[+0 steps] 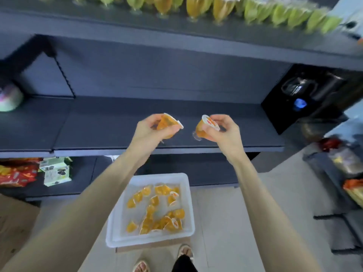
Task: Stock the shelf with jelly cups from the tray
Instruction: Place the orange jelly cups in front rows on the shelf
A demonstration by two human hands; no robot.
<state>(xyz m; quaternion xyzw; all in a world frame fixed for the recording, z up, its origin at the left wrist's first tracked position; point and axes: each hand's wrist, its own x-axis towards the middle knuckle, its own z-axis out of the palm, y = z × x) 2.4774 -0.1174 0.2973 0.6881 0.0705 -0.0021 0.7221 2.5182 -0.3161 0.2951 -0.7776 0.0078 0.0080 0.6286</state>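
Note:
My left hand (150, 129) grips an orange jelly cup (169, 122), tilted on its side, above the dark middle shelf (98, 124). My right hand (224, 130) holds a second orange jelly cup (206, 127) with its white lid turned up and left. Both cups hang over the shelf's front half, a short gap between them. Below, on the floor, a white tray (186, 193) holds several more orange jelly cups (157, 211).
The top shelf (176, 38) carries a row of green and orange jelly cups (222, 8). A black box (306, 97) stands at the shelf's right end, a pale round pack (9, 99) at its left. Snack packets (35, 171) lie on the lower shelf. My feet (184, 252) stand behind the tray.

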